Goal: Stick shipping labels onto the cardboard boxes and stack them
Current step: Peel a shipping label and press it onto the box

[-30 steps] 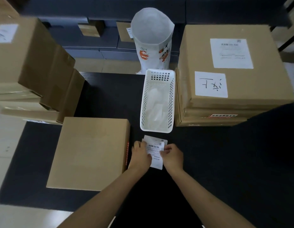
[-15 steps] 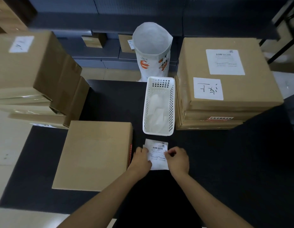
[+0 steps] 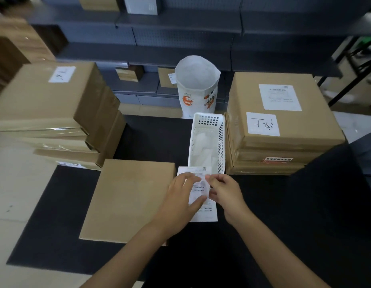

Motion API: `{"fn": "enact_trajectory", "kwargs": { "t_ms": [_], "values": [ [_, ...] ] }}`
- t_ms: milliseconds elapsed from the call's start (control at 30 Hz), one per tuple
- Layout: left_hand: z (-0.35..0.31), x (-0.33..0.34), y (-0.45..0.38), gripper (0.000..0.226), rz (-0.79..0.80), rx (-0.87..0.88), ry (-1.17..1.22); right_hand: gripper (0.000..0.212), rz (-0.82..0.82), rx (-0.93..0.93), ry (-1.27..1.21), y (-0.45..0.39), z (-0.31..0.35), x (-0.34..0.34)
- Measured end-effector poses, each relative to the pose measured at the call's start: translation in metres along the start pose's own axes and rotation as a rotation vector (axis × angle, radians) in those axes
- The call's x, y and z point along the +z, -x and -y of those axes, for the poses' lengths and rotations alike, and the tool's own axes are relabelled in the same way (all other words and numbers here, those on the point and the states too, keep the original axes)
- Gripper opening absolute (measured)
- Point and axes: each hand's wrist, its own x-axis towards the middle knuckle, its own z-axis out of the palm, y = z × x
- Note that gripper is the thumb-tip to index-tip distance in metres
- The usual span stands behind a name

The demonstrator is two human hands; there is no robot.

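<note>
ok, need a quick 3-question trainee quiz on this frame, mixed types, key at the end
1. True or false: the plain box nearest the person already carries a label.
2. What do the left hand and right hand hold between them? A) tape roll B) shipping label C) marker
3. Fill in: the white basket stands directly left of the ______ stack of boxes.

Key: 1 false, its visible top is bare. 2 B, both hands pinch it, seemingly peeling it. 3 right-hand.
</note>
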Motion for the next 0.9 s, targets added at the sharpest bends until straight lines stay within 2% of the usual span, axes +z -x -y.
{"fn": "enact_trajectory", "kwargs": {
  "t_ms": [167, 333, 533, 767, 900],
  "values": [
    [0.024, -0.046, 0.005, 0.051, 0.02, 0.035, 0.106, 0.022, 0.148, 0.05, -0.187, 0.023, 0.012, 0.052],
    [0.077, -0.1, 0.022, 0.057, 0.142, 0.039, 0.135, 0.034, 0.223, 0.082, -0.342, 0.032, 0.006, 0.12],
    [0.126, -0.156, 0.031, 0.039, 0.034, 0.063, 0.046, 0.025, 0.296, 0.05, -0.463, 0.049, -0.004, 0.195],
    [0.148, -0.175, 0.031, 0.044, -0.069, 0.212, -0.243, 0.028, 0.269, -0.018, -0.197, 0.059, -0.013, 0.222],
    [0.15, -0.169, 0.033, 0.041, -0.118, 0.261, -0.32, 0.011, 0.292, -0.092, -0.144, 0.064, -0.011, 0.225]
  ]
}}
